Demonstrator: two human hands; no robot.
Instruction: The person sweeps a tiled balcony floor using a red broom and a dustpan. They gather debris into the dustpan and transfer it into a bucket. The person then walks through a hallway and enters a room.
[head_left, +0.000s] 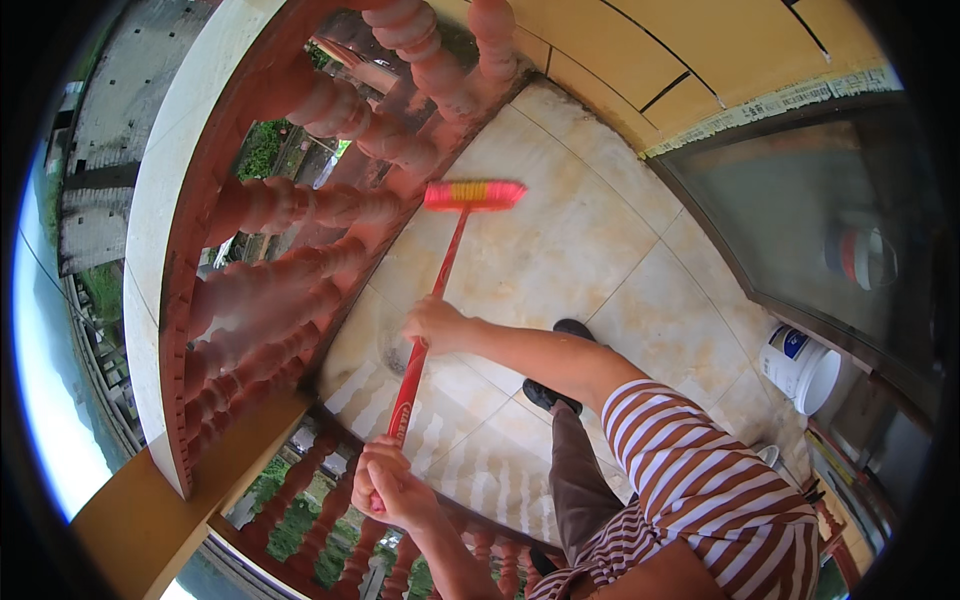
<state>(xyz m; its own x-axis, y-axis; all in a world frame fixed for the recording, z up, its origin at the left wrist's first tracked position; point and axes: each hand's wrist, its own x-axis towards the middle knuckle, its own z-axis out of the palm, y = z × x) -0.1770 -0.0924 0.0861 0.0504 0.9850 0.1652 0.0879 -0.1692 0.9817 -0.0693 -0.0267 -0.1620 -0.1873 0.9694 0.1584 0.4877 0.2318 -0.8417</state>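
Striped sleeve [700, 480] fills the lower right, closest to the lens. Left hand [385, 480] has its fingers clenched round the top end of the broom [440, 270]; right hand [432, 323] grips the red handle further down, fingers wrapped about it. Its long axis runs from the lower hand up and slightly right, head pointing away from the person toward the wall. Pink and yellow bristles rest on the tiled floor [560, 250], just beside the red balustrade [290, 210]. Black shoes [550, 395] stand near the handle. One white bucket [800, 365] sits well apart, by the glass door [800, 220].
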